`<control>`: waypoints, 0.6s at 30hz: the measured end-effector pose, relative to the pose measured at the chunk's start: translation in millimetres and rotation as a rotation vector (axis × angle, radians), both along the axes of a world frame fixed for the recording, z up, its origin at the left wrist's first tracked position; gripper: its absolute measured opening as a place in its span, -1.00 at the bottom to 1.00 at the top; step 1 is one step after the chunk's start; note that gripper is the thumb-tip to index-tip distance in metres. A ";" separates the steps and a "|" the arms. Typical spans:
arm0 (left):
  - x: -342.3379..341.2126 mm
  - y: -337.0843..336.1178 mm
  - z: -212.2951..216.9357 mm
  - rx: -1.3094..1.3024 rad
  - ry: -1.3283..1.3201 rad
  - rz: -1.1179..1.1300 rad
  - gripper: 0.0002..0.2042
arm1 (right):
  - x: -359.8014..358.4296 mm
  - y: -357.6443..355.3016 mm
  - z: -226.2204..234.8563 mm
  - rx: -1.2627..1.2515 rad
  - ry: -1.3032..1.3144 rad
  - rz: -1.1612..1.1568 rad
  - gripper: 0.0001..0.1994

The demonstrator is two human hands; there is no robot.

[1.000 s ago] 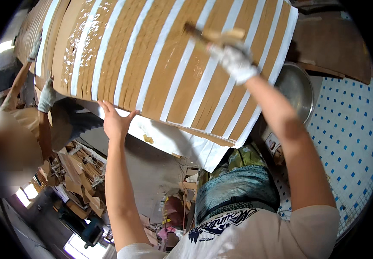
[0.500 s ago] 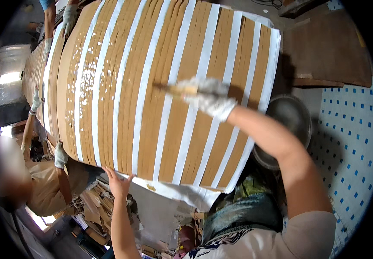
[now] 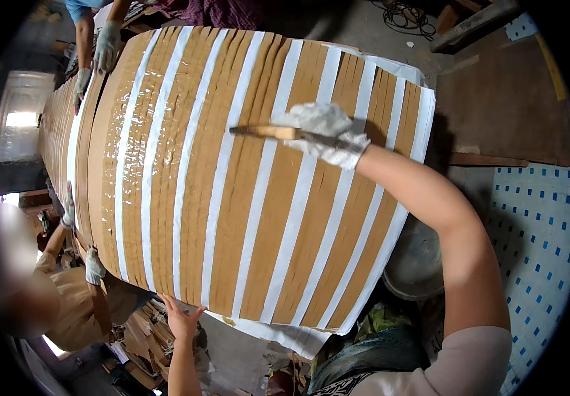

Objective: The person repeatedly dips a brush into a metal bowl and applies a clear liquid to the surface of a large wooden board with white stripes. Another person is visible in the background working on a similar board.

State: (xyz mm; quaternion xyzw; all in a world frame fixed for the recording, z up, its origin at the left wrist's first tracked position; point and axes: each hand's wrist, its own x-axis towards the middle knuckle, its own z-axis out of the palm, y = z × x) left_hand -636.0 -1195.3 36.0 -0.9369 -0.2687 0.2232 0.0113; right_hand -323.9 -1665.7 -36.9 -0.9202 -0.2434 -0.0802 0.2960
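Observation:
My right hand point(image 3: 324, 132), in a white glove, grips a flat brush point(image 3: 265, 132) with a wooden handle and a dark end pointing left. The brush is over the middle of a broad stack of brown sheets point(image 3: 232, 198), fanned so that their edges form strips, with white strips point(image 3: 216, 191) between. Wet, glossy streaks cover the stack's left part. My bare left hand point(image 3: 181, 318) rests at the near edge, its fingers spread against the stack. Whether the brush end touches the surface I cannot tell.
At the far left a co-worker's gloved hands point(image 3: 107, 49) hold the edge; another person's gloved hand point(image 3: 94, 267) is at the near left. A round metal basin point(image 3: 417, 264) stands right of the stack, a brown board point(image 3: 503, 99) beyond it. Scraps point(image 3: 143, 343) litter the floor.
The whole scene sits lower in the picture. Against the stack, my right hand and the brush have moved away from me. My left hand stays at the near edge.

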 end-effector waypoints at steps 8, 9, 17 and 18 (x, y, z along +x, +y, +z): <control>-17.3 30.3 -24.3 0.059 -0.114 -0.200 0.24 | 98.8 -33.1 5.9 -0.319 -0.036 -0.422 -0.70; -19.1 34.4 -28.0 0.077 -0.130 -0.232 0.24 | 84.3 -26.6 3.6 -0.287 -0.085 -0.396 -0.74; -7.1 19.1 -23.0 0.047 -0.100 -0.123 0.23 | -162.2 66.2 -47.3 0.063 -0.238 0.243 -0.86; -15.7 28.0 -28.2 0.071 -0.138 -0.184 0.23 | -152.7 55.8 -30.8 -0.021 -0.148 0.279 -0.85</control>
